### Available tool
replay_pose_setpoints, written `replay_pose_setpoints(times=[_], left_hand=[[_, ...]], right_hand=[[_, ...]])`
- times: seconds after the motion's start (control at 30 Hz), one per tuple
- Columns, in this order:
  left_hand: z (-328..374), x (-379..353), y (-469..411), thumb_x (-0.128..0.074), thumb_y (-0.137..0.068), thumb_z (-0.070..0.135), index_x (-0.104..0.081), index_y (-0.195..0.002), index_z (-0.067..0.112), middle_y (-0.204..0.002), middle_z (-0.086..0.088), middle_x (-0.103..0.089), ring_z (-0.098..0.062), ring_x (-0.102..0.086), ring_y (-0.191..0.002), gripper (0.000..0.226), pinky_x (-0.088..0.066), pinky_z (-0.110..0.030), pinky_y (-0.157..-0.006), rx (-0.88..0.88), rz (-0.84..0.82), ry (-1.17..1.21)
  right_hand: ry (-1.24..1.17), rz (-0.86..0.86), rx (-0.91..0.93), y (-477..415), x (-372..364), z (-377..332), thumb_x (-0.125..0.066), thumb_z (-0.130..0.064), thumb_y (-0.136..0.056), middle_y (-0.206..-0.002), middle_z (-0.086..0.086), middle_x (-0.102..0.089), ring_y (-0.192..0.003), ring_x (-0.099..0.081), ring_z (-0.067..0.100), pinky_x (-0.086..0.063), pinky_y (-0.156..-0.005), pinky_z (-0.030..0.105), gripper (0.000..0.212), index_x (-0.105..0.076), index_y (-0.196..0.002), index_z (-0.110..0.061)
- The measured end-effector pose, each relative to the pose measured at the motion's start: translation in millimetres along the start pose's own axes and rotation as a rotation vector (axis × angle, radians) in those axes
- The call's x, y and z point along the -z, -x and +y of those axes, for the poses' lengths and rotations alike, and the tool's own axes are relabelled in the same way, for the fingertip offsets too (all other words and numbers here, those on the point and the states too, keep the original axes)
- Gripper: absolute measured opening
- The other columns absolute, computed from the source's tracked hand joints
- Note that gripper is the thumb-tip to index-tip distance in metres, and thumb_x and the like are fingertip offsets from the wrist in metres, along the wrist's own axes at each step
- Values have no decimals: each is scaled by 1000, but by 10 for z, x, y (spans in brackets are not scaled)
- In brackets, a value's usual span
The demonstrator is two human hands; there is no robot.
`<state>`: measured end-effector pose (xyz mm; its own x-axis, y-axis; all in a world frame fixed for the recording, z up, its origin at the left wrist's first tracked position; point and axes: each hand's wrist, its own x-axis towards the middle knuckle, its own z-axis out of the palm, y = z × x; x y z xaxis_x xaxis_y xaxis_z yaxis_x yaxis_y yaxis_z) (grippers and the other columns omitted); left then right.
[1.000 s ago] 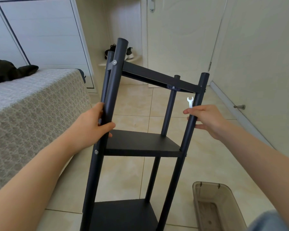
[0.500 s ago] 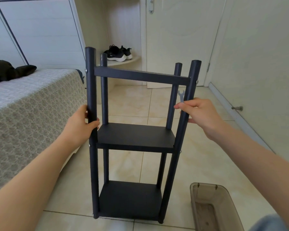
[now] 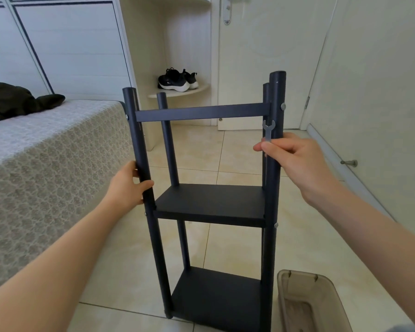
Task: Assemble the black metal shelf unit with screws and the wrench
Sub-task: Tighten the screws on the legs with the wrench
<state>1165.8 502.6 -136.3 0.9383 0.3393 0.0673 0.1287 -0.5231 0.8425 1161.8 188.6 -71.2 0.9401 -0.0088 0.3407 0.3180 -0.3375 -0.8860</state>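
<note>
Bed (image 3: 46, 164) — left side, patterned grey cover, a dark garment (image 3: 17, 99) at its far end.
Black shelf unit (image 3: 211, 200) — centre, upright on the tiled floor (image 3: 237, 152); four round posts, two shelves, one crossbar (image 3: 201, 113) near the top.
Bin (image 3: 297, 287): translucent brown, near right, just beside the unit's foot.
Left hand (image 3: 127, 188): wrapped round the near left post (image 3: 141, 164), just above the middle shelf.
Right hand (image 3: 295, 156): at the near right post (image 3: 274, 200), fingers curled, pinching the wrench; whether it also clasps the post cannot be told.
Trainers (image 3: 177, 80): black pair, far corner ledge.
Wrench (image 3: 268, 130): silver, upright, open end up.
Screws (image 3: 283, 106): silver heads seated in the posts.
</note>
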Motion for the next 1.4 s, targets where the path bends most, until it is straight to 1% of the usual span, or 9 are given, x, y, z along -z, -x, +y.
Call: replay_pose_setpoints(times=[0.13,0.27,0.37,0.57,0.73,0.93,1.1,1.23,1.4], left_hand=[[-4,-65,-16,-65,-94,5,-47,-132,12,-131,-10,-56,-36,-62,-111,43,-59,-55,-82,29,-6,24],[-29,-147,-35,-64,-94,1,-48,-130,12,-126,-11,-58,-35,-63,-109,42,-59,-57,-83,73,-26,77],[-31,-202,-57,-62,-94,-2,-47,-134,11,-124,-10,-57,-35,-62,-109,45,-58,-57,-85,85,-30,102],[-12,-249,-131,-59,-96,0,-45,-136,11,-124,-8,-60,-32,-60,-111,44,-55,-54,-92,115,3,77],[34,-260,-176,-70,-89,4,-34,-145,10,-134,-15,-53,-38,-55,-120,67,-50,-54,-99,194,6,26],[14,-228,-139,-70,-88,9,-30,-153,12,-147,-12,-48,-34,-49,-130,77,-45,-47,-104,145,-44,-14],[127,-211,-85,-65,-89,0,-35,-150,6,-132,-15,-56,-35,-58,-115,68,-50,-39,-89,131,-53,-63],[391,-216,162,-66,-89,-5,-41,-149,9,-136,-9,-60,-25,-63,-114,67,-55,-35,-94,113,-237,139],[790,-320,643,-75,-89,26,-54,-135,27,-120,4,-72,-12,-67,-113,50,-55,-31,-99,-12,-608,222]], right_hand=[[-30,-26,7,49,21,-40,-66,-22,-91,-109,1,-67,-109,-59,11,-44,-95,26,16,-76,-84,-31],[-18,-55,25,86,65,-49,-67,-21,-90,-107,4,-68,-106,-60,12,-42,-86,17,14,-78,-84,-26],[7,-75,57,103,97,-56,-67,-22,-90,-106,9,-68,-105,-61,17,-44,-92,22,15,-79,-82,-27],[-10,-151,127,181,103,-152,-66,-18,-90,-101,-16,-73,-103,-63,-4,-45,-92,15,15,-78,-86,-27],[46,-257,178,201,68,-229,-63,-20,-93,-100,-22,-71,-103,-62,-9,-46,-87,6,16,-77,-100,-26],[-15,-304,122,158,74,-265,-62,-22,-93,-96,-31,-70,-104,-60,-13,-43,-92,10,18,-75,-96,-34],[-26,-331,122,155,25,-284,-62,-23,-93,-102,-24,-72,-101,-63,-8,-51,-88,18,19,-74,-95,-38],[-5,-304,127,156,-73,-319,-62,-24,-93,-101,-17,-74,-91,-66,-1,-56,-73,17,18,-74,-98,-37],[-110,-222,38,149,-232,-360,-65,-30,-92,-102,-19,-73,-95,-63,-4,-51,-65,13,14,-76,-99,-35]])
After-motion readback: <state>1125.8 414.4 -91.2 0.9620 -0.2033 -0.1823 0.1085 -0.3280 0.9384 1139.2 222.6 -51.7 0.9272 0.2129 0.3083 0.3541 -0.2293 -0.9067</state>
